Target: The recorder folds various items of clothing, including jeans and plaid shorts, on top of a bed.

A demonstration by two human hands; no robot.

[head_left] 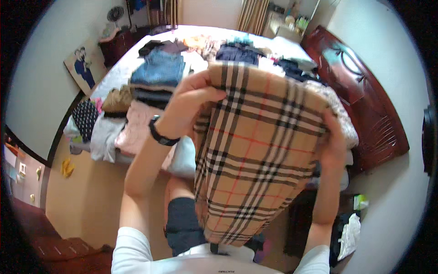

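A beige plaid cloth with black, white and red lines hangs in front of my body, held up by both hands. My left hand pinches its upper left corner, thumb on the near face. At the upper right edge my right hand grips the cloth, slightly blurred, with its fingers partly hidden. Whether the cloth is a scarf or a garment I cannot tell. Beyond it, folded blue jeans top a stack of dark clothes on the bed. A pink garment lies left of my left wrist.
The bed holds several clothes piles, among them a grey garment at its near left edge. A dark wooden headboard rises at the right. Yellow slippers lie on the floor; a framed picture leans at the left wall.
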